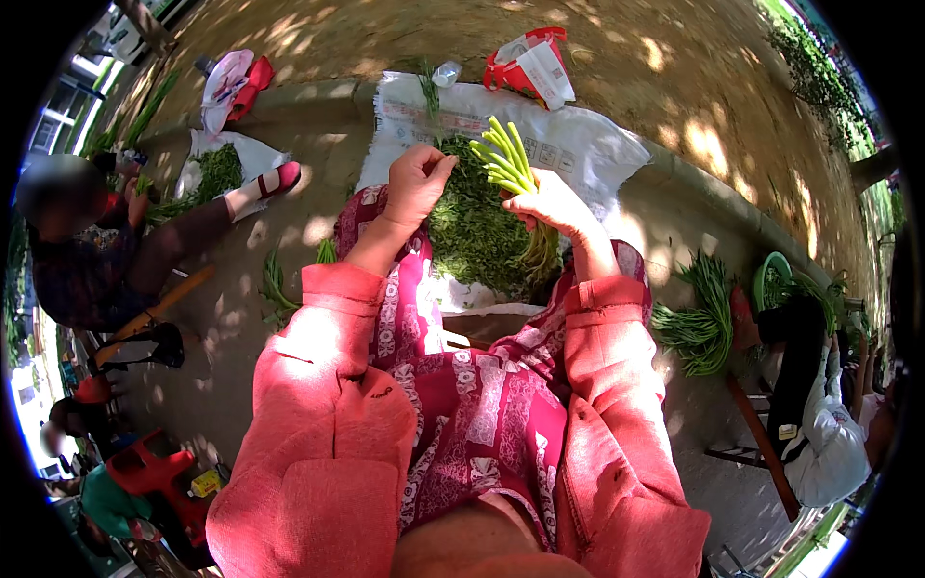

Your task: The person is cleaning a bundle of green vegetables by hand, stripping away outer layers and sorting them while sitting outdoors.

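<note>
A bunch of green stems [509, 155], probably garlic scapes, is gripped in my right hand [553, 206]. Its thick pale ends point up and away from me, while thin yellowish tips [542, 253] hang below the hand. To the left of the bunch, my left hand [419, 184] is raised with thumb and forefinger pinched together; whether something small sits between them cannot be made out. Under both hands a heap of green plant trimmings [470, 231] covers part of a white woven sack [592, 148] spread on the ground between my knees.
A red-and-white bag [531, 68] and a crumpled clear plastic piece [446, 74] lie by the sack's far edge. Long green stalks [697, 314] are piled at right near a green basket [772, 278]. Seated people [79, 274] are on both sides. A low kerb [730, 191] runs behind.
</note>
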A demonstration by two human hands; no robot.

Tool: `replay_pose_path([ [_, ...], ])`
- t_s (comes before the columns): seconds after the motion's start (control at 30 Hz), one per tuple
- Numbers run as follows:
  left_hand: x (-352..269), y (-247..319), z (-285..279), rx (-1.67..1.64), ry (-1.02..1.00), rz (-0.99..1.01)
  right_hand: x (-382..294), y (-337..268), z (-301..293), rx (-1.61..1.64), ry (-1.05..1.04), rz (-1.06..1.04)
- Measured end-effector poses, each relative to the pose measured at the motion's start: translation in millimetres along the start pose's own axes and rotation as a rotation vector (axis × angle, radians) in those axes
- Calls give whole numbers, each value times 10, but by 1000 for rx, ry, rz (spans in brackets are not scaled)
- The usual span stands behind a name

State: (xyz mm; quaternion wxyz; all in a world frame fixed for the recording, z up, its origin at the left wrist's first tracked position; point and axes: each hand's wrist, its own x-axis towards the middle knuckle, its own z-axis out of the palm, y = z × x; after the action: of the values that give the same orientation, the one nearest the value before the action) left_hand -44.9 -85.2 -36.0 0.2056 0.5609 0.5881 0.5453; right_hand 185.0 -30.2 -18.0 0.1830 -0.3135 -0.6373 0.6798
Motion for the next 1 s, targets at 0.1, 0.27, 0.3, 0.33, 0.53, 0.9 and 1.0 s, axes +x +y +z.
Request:
replay_pose_path([
  [0.1, -8, -5, 53, -26, 62, 68, 14, 27, 12, -11, 41, -12],
  [0.27, -44, 55, -57, 164, -221, -125, 11, -2, 60, -3, 76, -51],
  [0.3, -48, 51, -39, 150, -151, -46, 13, -12, 68, -4, 75, -55],
  [0.33, -58, 49, -2, 135, -81, 33, 20, -15, 81, -1, 81, -51],
  [0.53, -90, 90, 61, 114, -70, 118, 82, 100, 106, 18, 100, -72],
  [0.9, -105, 199, 93, 91, -146, 207, 120, 176, 157, -51, 196, -80],
  [1.0, -101, 263, 92, 127, -228, 193, 172, 345, 113, -93, 186, -112],
])
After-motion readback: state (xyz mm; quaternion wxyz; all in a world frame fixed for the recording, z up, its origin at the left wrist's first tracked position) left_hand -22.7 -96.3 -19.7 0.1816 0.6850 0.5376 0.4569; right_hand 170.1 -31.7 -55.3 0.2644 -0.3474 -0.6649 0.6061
